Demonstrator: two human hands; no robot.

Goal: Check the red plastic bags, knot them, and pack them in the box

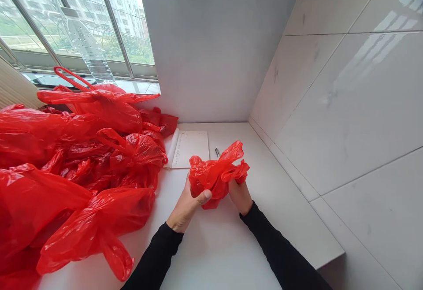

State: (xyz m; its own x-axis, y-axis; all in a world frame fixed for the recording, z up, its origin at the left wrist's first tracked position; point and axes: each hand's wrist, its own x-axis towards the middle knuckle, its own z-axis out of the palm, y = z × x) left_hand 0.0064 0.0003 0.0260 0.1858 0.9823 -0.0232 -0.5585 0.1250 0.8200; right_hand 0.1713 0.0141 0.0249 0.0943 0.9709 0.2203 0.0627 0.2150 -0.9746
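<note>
A crumpled red plastic bag (211, 177) is held between my two hands, just above the white table. My left hand (190, 202) grips its left side, with the thumb lying across the front and the other fingers behind the plastic. At the bag's right side, my right hand (240, 193) is closed in the gathered plastic, which covers most of its fingers. What the bag contains, if anything, cannot be seen. Close by on the left lies a large heap of red plastic bags (132, 162), some with their handles sticking up.
An open notebook (190, 149) lies behind the held bag, and a pen (217, 152) is partly hidden by it. A clear plastic bottle (87, 47) stands at the barred window. The white table (284, 219) meets a tiled wall (357, 105) on the right.
</note>
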